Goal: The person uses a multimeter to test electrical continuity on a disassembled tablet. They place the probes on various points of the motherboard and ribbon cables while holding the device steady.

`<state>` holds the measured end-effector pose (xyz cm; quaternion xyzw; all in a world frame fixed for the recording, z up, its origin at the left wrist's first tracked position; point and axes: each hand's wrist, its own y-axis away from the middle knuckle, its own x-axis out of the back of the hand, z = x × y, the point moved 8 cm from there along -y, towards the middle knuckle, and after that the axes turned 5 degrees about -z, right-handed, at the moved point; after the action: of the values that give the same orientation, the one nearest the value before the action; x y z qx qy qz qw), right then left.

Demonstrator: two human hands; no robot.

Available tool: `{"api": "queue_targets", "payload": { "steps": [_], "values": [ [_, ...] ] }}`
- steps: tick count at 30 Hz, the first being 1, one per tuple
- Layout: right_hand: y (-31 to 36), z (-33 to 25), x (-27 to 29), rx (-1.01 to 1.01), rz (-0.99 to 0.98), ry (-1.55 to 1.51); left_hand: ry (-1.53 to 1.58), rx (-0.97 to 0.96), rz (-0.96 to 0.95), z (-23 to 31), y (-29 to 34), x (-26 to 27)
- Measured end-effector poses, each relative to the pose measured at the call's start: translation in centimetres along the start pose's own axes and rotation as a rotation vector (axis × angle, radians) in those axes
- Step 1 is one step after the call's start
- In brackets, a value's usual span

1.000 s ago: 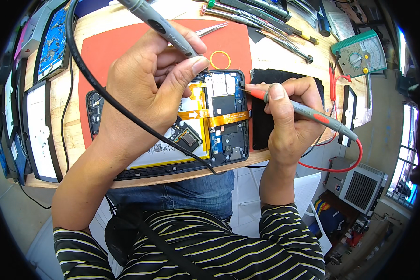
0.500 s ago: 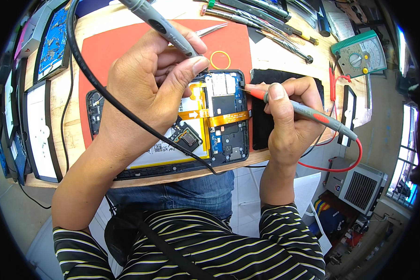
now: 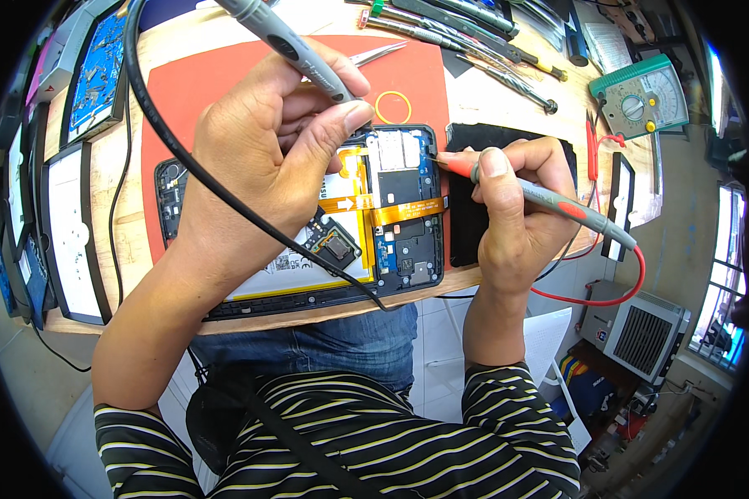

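Note:
An opened phone [image 3: 416, 183] lies crosswise, its circuit board, white battery [image 3: 287, 279] and orange ribbon cable [image 3: 408, 213] exposed. A small loose board [image 3: 334, 248] rests over the battery. My left hand [image 3: 250, 158] is closed round a grey test probe [image 3: 287, 50] with a black cable; its tip is hidden at the phone's upper edge, behind my fingers. My right hand [image 3: 508, 208] pinches a grey and red test probe [image 3: 570, 209] with a red lead. That probe's thin tip points at the blue circuit board [image 3: 425, 162] near the phone's right end; contact is too fine to tell.
Beneath the phone is a red mat [image 3: 183, 91], with a yellow rubber band [image 3: 393, 106] and tweezers [image 3: 379, 53]. Several screwdrivers [image 3: 441, 37] lie at the back. A green analog multimeter [image 3: 639, 97] stands at right, beside a black cloth [image 3: 474, 133]. Boxes and trays [image 3: 79, 233] line the left.
Both hands and the probes stay almost in place. The view has shifted very slightly; nothing has been picked up or let go.

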<state>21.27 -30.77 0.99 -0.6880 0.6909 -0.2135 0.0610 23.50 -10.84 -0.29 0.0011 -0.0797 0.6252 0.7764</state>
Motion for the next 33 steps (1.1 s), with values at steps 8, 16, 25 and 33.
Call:
{"api": "queue_targets", "payload": {
  "steps": [8, 16, 25, 33],
  "values": [
    [-0.06, -0.1, -0.05, 0.001, -0.013, -0.005, -0.004, -0.005, 0.0, 0.03, 0.0, -0.01],
    [-0.06, -0.15, 0.02, 0.006, -0.025, 0.036, 0.005, 0.008, 0.013, -0.03, 0.05, 0.02],
    [0.0, -0.06, 0.03, 0.007, -0.008, 0.046, 0.005, 0.023, 0.015, -0.17, 0.03, 0.05],
    [0.0, -0.02, -0.02, -0.006, -0.017, 0.029, -0.008, 0.015, 0.013, -0.01, 0.09, 0.05]
  ]
}}
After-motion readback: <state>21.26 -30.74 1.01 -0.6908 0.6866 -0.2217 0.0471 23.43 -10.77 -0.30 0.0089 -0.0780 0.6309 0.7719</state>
